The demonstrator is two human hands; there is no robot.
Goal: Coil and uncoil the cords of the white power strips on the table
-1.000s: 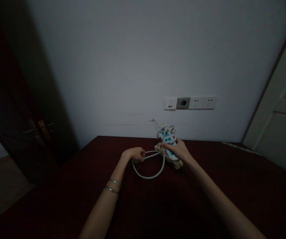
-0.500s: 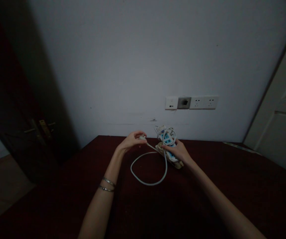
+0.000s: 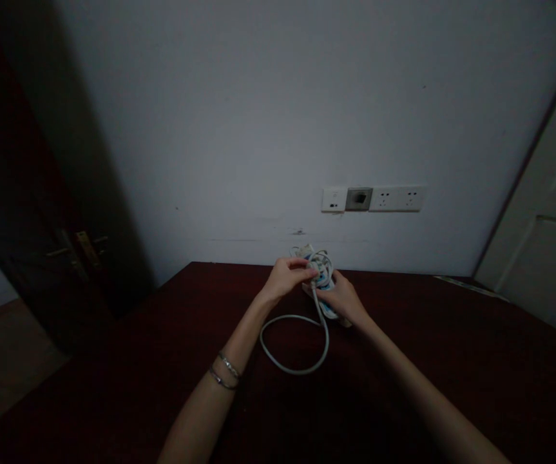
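Note:
A white power strip (image 3: 329,312) with blue socket faces is tilted near the back of the dark red table. My right hand (image 3: 344,298) is closed around its right side. Loops of white cord (image 3: 325,258) lie over the strip's upper part, and one larger loop hangs out toward me. My left hand (image 3: 288,277) pinches the plug (image 3: 313,278) at the cord's end, right over the strip's sockets. Fingers and cord hide part of the strip, and whether the plug touches a socket I cannot tell.
The dark red tabletop (image 3: 200,322) reaches to the pale wall. Wall sockets (image 3: 396,199) and a grey switch plate (image 3: 359,199) sit above it. A dark door (image 3: 31,193) stands at left, a white door (image 3: 543,238) at right. A thin strip (image 3: 471,287) lies at the table's back right.
My left hand has moved right with the plug, from beside the power strip to over it. The loose cord loop has shifted slightly right and nearer. My right hand stays on the strip.

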